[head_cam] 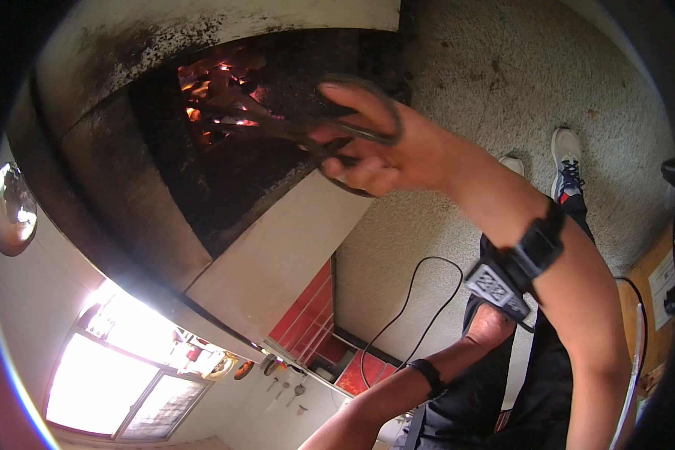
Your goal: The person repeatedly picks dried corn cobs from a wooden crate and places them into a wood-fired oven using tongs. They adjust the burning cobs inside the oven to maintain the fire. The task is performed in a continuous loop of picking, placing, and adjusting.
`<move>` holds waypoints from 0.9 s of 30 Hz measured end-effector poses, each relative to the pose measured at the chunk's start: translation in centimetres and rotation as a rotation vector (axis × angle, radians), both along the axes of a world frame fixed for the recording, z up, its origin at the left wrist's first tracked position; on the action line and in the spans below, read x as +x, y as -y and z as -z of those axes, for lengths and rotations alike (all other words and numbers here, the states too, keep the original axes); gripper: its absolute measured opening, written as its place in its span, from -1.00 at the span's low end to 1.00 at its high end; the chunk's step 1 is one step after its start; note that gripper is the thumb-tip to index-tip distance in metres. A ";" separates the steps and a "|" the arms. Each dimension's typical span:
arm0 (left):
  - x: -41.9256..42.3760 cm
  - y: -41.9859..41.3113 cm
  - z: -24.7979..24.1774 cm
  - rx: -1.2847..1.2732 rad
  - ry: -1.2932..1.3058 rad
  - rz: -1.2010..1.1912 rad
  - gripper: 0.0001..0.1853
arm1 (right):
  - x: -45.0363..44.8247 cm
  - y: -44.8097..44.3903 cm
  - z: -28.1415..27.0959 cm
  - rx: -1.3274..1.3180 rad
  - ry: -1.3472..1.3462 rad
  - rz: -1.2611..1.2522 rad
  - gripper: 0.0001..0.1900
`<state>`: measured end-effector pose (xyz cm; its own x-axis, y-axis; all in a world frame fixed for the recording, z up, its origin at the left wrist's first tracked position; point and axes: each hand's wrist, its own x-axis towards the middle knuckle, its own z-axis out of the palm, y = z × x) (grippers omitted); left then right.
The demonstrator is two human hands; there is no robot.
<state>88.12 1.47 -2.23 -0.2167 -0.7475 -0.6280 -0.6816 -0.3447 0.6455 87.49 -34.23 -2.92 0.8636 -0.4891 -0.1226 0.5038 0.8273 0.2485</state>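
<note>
My right hand [365,146] grips the looped handles of dark metal tongs [270,125], scissor-like in shape. The thumb lies by one loop and the fingers by the other; motion blurs both. Their far end reaches among glowing embers and small flames [225,112] inside a soot-blackened fireplace [163,146]. Whether the tips grasp anything cannot be made out. My left hand [490,328] rests low near my dark-trousered thigh, with its fingers mostly hidden behind the black device strapped to my right forearm [500,281].
A pale hearth ledge [281,236] edges the firebox. Red tiles [309,315] and a looped black cable [410,309] lie beyond it. My shoe [567,157] stands on speckled flooring [484,73]. Wooden furniture [649,304] is at right, a bright window [101,388] at lower left.
</note>
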 end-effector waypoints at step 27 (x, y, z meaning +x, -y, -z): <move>0.2 5.6 -1.9 -0.067 -0.059 0.002 -0.81 | -15.0 -9.3 -4.9 -0.398 -0.824 -0.150 -0.45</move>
